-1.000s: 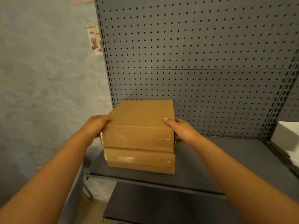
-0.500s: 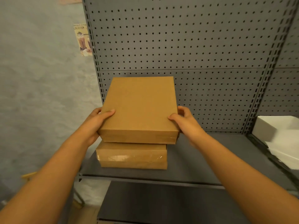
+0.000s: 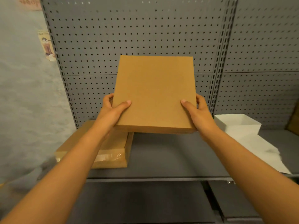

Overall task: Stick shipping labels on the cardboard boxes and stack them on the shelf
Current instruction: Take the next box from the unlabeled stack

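A flat cardboard box (image 3: 154, 94) is gripped at its side edges by the left hand (image 3: 113, 110) and right hand (image 3: 196, 112), above the shelf (image 3: 169, 157). A second box (image 3: 111, 152) lies at the shelf's left edge; bare shelf is seen between it and a white tray (image 3: 237, 125).

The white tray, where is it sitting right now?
In the head view, the white tray sits on the right side of the grey shelf, against the pegboard, right of the held cardboard box.

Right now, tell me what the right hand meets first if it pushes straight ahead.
Probably the grey pegboard back panel: the right hand, gripping the held cardboard box, points toward it. Depth is unclear.
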Demonstrator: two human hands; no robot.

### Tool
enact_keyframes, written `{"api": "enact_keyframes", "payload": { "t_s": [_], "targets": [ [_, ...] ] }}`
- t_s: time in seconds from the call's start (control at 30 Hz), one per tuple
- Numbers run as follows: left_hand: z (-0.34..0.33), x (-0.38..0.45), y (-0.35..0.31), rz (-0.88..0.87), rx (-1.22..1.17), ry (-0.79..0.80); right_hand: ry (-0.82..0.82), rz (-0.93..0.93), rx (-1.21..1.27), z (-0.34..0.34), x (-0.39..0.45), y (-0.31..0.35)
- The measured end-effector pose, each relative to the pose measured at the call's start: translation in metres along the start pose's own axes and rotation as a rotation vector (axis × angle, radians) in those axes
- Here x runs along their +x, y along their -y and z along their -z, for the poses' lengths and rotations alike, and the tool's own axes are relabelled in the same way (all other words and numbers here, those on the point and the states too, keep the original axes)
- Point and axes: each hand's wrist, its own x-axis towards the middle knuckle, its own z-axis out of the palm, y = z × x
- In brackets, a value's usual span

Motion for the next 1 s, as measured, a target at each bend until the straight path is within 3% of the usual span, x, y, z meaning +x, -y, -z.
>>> {"api": "enact_keyframes", "payload": {
  "t_s": [0.2,0.4,1.0],
  "targets": [
    [-0.079,-0.027,-0.003,-0.035,0.022,0.026,-0.013,-0.011,-0.018,0.071,0.014,-0.031],
    [-0.129,-0.041,0.011,0.062,0.044,0.044,0.035,-0.088,-0.054,0.11,0.013,-0.055],
    [-0.159,-0.038,0.086,0.424,0.338,0.146,0.248,-0.411,-0.268,0.105,0.022,-0.142]
  ]
}}
